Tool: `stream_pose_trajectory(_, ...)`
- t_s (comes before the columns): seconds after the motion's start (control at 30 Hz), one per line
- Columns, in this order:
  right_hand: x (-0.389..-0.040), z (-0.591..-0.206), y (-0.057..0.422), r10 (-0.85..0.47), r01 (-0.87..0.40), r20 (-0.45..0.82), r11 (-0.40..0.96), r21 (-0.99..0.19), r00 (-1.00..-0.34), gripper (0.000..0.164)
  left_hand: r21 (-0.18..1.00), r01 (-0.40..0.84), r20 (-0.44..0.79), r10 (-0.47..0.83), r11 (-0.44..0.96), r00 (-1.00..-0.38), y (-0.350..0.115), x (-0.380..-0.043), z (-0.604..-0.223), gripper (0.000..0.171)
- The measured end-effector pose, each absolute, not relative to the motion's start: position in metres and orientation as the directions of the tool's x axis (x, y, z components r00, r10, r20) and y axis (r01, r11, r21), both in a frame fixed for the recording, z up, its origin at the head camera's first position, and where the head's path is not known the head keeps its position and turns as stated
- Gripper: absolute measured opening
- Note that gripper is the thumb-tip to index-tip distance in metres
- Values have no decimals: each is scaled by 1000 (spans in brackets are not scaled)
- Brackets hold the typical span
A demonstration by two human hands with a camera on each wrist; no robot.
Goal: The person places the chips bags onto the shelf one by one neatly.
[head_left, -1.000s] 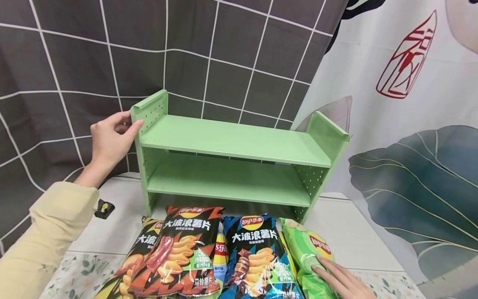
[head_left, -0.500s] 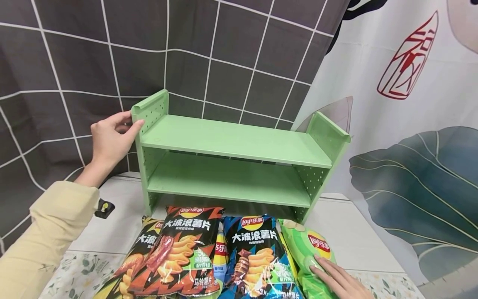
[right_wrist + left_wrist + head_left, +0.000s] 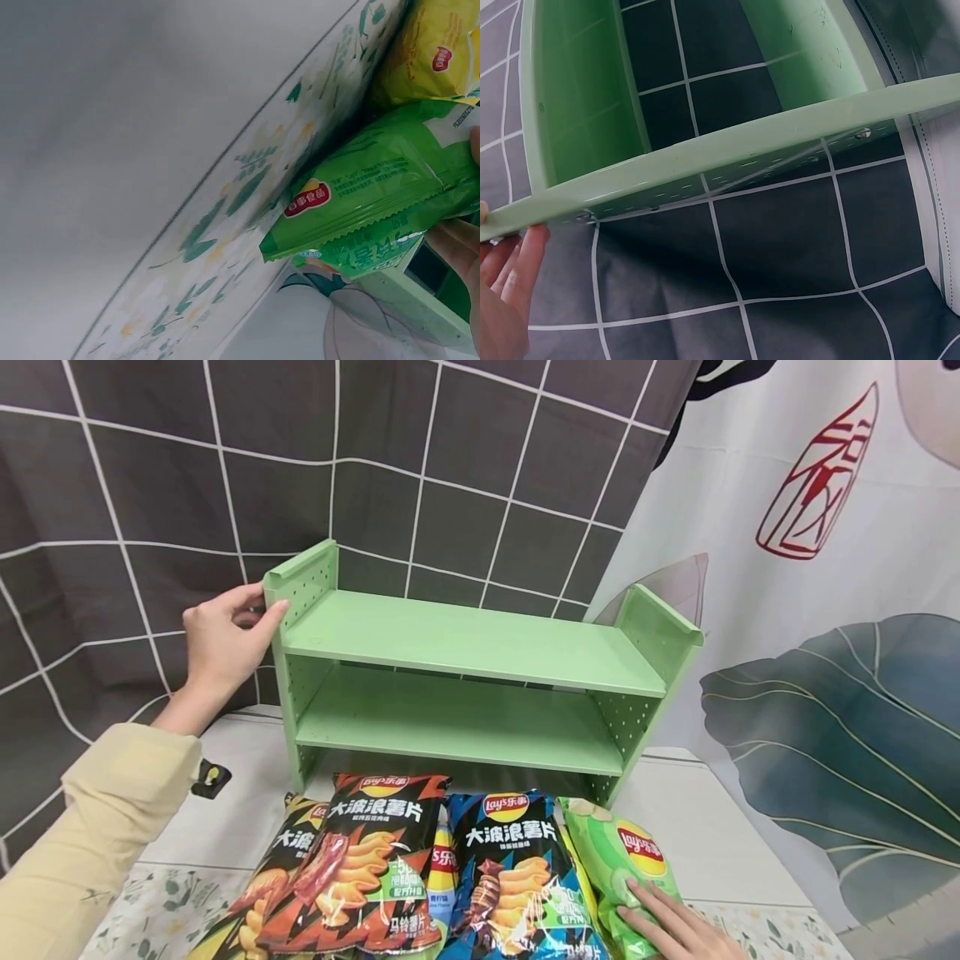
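My left hand grips the upper edge of the left side panel of a light green two-tier shelf, thumb in front and fingers behind. In the left wrist view its fingers meet the panel's rim. At the lower right of the head view, my right hand holds a green bag of potato chips, fingers lying across its front. The right wrist view shows the same bag tilted, its sealed edge outward, with the hand partly cut off by the frame. Both shelf boards are bare.
In front of the shelf lie a blue chip bag, a black-and-red one and a black-and-yellow one, overlapping. A yellow bag lies beside the green one. A small black item is left of the shelf; a dark checked curtain hangs behind.
The right hand and the green bag have shifted slightly, the fingers sliding a little lower and left on its front. The left hand and shelf stay put.
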State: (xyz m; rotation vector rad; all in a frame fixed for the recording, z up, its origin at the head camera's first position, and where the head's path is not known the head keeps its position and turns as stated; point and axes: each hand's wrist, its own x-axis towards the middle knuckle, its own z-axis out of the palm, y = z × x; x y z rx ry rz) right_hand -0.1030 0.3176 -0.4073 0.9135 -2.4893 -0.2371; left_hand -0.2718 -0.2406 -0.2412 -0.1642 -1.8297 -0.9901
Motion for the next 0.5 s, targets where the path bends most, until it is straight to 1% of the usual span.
stream_pose_trajectory(0.1,-106,-409,320,-665,-583,381,747,320,-643,69,551,514,820,-309,658,-482,-241,-272,-242,30)
stream_pose_trajectory(0.17,-107,-410,322,-660,-577,380,751,320,-648,73,551,513,819,-311,658,-482,-241,-273,-242,31)
stream_pose_trajectory(0.2,-107,-411,322,-650,-566,380,760,320,-658,75,551,512,819,-311,659,-482,-242,-273,-242,31)
stream_pose_trajectory(0.27,-106,-413,321,-606,-528,377,795,298,-700,78,553,509,819,-314,660,-481,-242,-273,-242,30)
stream_pose_trajectory(0.4,-103,-415,318,-485,-441,370,874,202,-792,87,550,507,820,-313,664,-479,-242,-272,-242,30)
stream_pose_trajectory(0.47,-102,-417,317,-449,-417,373,894,167,-812,89,545,508,823,-308,667,-478,-241,-272,-241,30)
stream_pose_trajectory(0.5,-102,-417,318,-452,-422,381,892,163,-807,90,543,510,824,-307,667,-477,-241,-272,-241,30)
